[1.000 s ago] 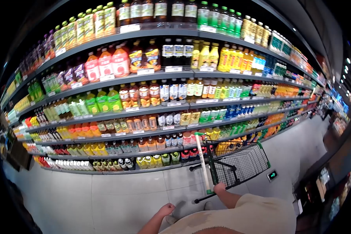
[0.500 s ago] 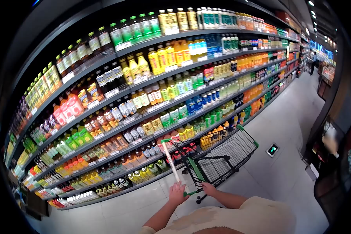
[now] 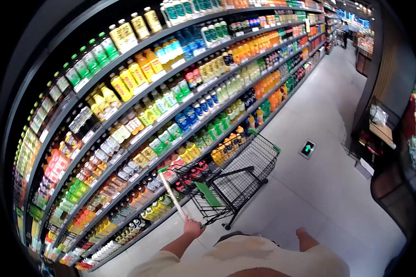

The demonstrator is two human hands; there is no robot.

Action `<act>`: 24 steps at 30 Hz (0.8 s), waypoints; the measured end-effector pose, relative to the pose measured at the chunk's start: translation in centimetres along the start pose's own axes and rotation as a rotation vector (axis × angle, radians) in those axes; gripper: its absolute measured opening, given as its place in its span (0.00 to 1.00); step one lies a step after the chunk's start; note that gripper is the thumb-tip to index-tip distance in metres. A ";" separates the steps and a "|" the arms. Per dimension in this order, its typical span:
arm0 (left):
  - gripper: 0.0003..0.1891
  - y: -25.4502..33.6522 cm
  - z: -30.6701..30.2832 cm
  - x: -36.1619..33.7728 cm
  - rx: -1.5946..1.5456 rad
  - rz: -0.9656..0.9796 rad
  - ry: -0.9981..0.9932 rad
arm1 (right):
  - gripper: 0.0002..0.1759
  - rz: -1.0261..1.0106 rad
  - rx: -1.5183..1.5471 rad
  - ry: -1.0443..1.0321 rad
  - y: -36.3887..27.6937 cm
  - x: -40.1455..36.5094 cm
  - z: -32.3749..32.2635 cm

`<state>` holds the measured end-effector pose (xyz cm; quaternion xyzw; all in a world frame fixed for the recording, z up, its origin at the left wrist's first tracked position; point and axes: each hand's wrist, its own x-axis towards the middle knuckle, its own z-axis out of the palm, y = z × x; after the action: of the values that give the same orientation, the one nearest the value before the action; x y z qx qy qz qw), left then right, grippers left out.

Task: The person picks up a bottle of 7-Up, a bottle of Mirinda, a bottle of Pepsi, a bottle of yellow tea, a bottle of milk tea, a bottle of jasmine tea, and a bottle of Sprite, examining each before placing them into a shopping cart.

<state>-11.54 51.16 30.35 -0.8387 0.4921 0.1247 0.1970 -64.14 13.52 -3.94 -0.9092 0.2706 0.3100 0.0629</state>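
My left hand is closed around the near end of the pale handle bar of a shopping cart. Black wire makes up the cart, which has green corner pieces and a green flap near the handle. It stands in front of me, angled alongside the drink shelves. Off to the right of the cart, away from the handle, my right hand hangs over the floor by my side. Its fingers are too foreshortened to make out, and nothing shows in it.
Long shelves of bottled drinks line the left side, their lowest row close to the cart. A grey tiled floor carries a green arrow sign. Display stands border the right, and a person is far down the aisle.
My right hand has let go of the handle and moved right, down to my side. My left hand's fingers, spread on the bar before, now wrap it. The view has turned right.
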 end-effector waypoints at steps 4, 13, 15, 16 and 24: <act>0.26 -0.1 -0.1 0.8 -0.042 0.004 -0.007 | 0.10 0.538 1.211 -0.352 0.6 -3.9 -0.4; 0.32 3.5 -1.1 4.9 -0.513 -0.109 0.531 | 0.21 0.402 1.414 -0.091 -1.8 0.4 -19.0; 0.35 5.7 -3.5 8.7 -0.622 -0.024 0.612 | 0.21 0.336 1.338 -0.079 -0.7 2.3 -23.1; 0.35 7.3 -4.4 10.9 -0.646 -0.034 0.614 | 0.21 0.260 1.268 -0.074 0.4 3.4 -24.4; 0.31 16.9 -1.7 27.5 -0.673 -0.178 0.057 | 0.20 0.152 0.928 -0.161 11.7 12.3 -31.3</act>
<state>-12.99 21.65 17.23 -0.8994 0.3536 0.2390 -0.0941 -45.63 -10.73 14.40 -0.7358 0.4404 0.2296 0.4604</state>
